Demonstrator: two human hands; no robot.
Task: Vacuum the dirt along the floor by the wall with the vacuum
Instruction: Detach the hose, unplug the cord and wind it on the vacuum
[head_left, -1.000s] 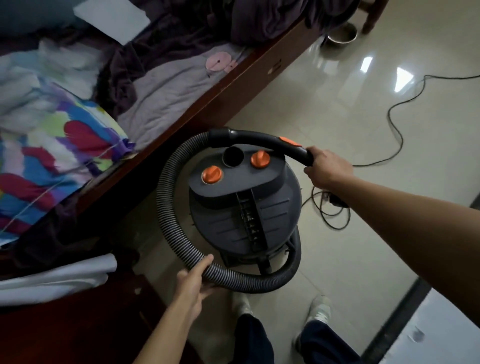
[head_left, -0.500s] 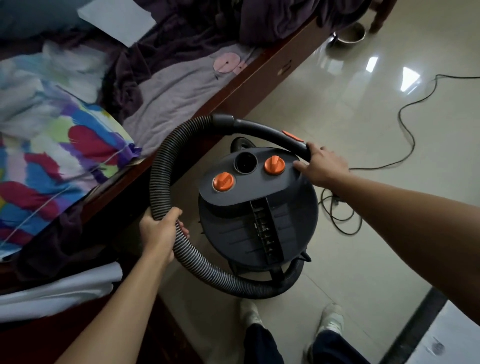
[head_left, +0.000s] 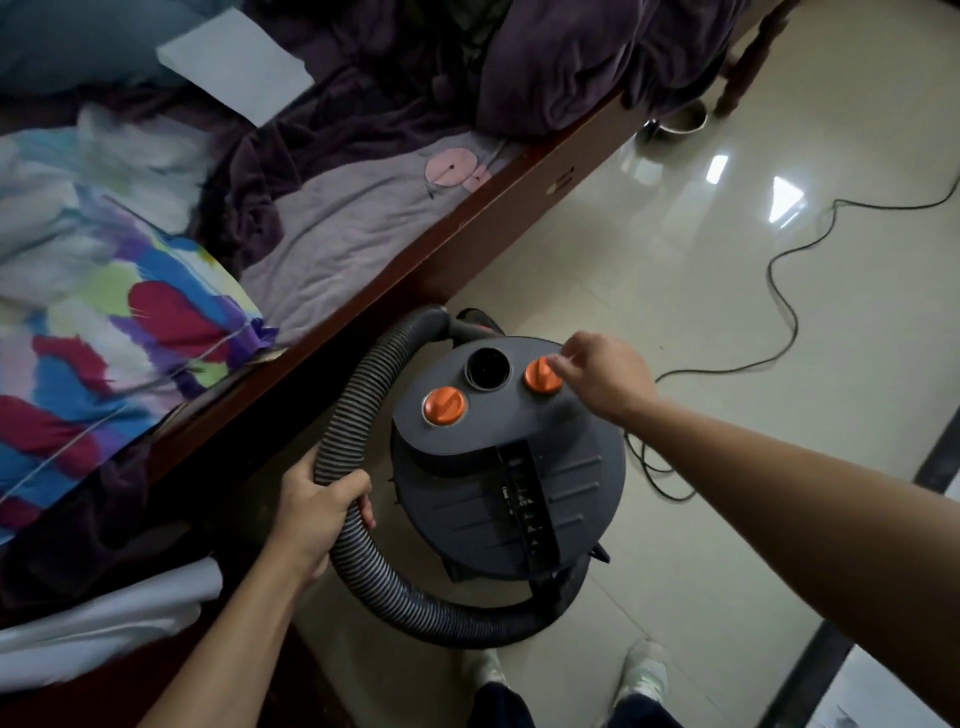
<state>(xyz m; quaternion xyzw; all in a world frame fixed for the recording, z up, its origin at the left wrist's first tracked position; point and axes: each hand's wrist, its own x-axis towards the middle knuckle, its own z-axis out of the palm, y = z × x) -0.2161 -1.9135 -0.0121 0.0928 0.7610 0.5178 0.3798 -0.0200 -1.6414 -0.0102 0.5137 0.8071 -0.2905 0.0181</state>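
A dark grey canister vacuum (head_left: 566, 499) stands on the tiled floor beside the bed. Its lid carries two orange knobs (head_left: 444, 407) and an open round port (head_left: 487, 368). The ribbed grey hose (head_left: 353, 395) loops round the canister's left and front. My left hand (head_left: 317, 514) grips the hose at the canister's left side. Over the lid, my right hand (head_left: 602, 374) hovers with loosely curled fingers, its fingertips at the right orange knob (head_left: 537, 378). The hose's black handle end (head_left: 467, 319) lies behind the canister, mostly hidden.
The wooden bed frame (head_left: 415, 260), piled with bedding, runs diagonally on the left. A black power cord (head_left: 779, 291) snakes across the glossy floor to the right and coils beside the canister. A metal bowl (head_left: 683, 119) sits by the bed leg. My feet (head_left: 644, 670) stand just in front.
My right hand let go of the hose's handle end and moved down onto the lid by the right orange knob. The handle end dropped behind the canister. My left hand keeps its grip on the hose.
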